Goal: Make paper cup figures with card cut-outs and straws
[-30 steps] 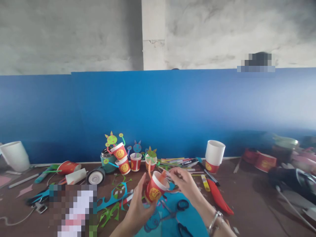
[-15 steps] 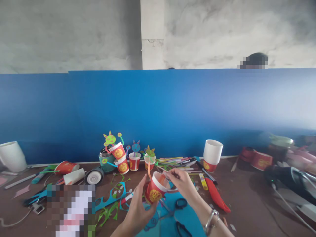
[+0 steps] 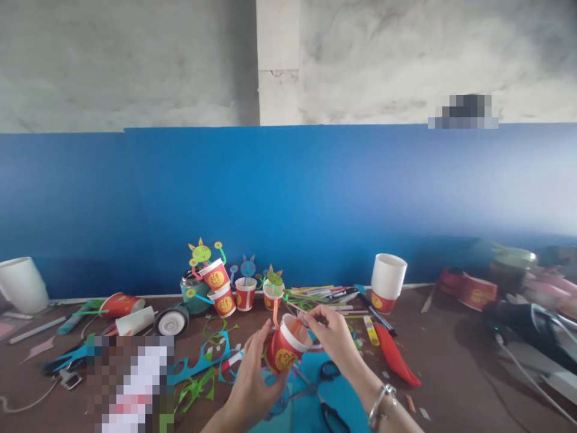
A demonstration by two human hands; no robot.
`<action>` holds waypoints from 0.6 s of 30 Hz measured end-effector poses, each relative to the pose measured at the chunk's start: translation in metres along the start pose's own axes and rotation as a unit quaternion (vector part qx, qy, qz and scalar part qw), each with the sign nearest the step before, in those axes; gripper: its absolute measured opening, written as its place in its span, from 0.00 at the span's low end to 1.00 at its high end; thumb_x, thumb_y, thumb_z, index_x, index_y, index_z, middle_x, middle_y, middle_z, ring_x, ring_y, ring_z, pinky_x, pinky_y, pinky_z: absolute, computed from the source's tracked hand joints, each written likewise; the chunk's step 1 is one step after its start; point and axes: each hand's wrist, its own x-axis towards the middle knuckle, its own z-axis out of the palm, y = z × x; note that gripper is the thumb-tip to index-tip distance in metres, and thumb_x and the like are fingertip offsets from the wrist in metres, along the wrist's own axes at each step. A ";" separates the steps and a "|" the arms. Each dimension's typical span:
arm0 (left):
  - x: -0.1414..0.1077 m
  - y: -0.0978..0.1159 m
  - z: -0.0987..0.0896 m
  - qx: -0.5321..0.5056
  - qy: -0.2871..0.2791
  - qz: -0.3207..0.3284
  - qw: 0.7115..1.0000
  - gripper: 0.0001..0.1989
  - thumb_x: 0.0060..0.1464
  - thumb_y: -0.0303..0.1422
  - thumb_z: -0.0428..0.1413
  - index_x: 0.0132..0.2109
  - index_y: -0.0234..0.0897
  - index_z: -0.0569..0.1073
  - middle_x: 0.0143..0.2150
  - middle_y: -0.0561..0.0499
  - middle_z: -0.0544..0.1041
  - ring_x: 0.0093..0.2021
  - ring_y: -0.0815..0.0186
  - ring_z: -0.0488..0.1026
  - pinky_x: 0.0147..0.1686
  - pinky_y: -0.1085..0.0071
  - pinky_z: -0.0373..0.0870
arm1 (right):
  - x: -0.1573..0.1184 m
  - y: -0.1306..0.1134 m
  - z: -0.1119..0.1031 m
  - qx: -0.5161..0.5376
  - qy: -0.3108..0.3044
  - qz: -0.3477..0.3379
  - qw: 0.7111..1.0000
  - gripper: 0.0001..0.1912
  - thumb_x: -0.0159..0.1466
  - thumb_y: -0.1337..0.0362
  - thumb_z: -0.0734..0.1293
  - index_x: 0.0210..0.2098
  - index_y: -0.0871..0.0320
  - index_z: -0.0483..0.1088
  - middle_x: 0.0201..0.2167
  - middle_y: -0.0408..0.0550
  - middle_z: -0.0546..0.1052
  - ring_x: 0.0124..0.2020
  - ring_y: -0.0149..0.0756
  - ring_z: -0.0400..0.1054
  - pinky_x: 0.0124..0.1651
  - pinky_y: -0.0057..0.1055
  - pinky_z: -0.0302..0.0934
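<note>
My left hand (image 3: 253,377) is wrapped round a red-and-white paper cup (image 3: 285,356) with a gold emblem, tilted with its mouth to the upper right. An orange straw (image 3: 276,313) sticks up at the cup's far left side, and something orange shows inside. At the cup's mouth, my right hand (image 3: 336,338) has thumb and forefinger pinched together; what lies between the fingertips is too small to make out. Scissors (image 3: 315,394) lie spread beneath the hands on a blue sheet (image 3: 349,394).
Behind stand cups with paper animal figures (image 3: 216,279), beside a teal flask (image 3: 192,293). Cut paper scraps (image 3: 202,361) lie left. Pens (image 3: 333,294), a glue stick (image 3: 371,332), a red pouch (image 3: 396,355) and stacked cups (image 3: 388,282) are right. A blue partition (image 3: 288,198) closes the back.
The cup has shifted slightly right, and the orange straw stands more upright. My right fingers have moved a little at the cup's rim. My left hand keeps its hold.
</note>
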 end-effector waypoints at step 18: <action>0.002 0.002 -0.004 -0.003 0.030 0.017 0.999 0.35 0.54 0.29 0.54 0.64 0.41 0.48 0.58 0.37 0.64 0.57 0.50 0.65 0.51 0.52 0.68 | -0.008 -0.015 0.000 0.013 -0.072 0.009 0.997 0.09 0.51 0.68 0.67 0.30 0.54 0.62 0.25 0.41 0.75 0.29 0.36 0.70 0.31 0.28 0.61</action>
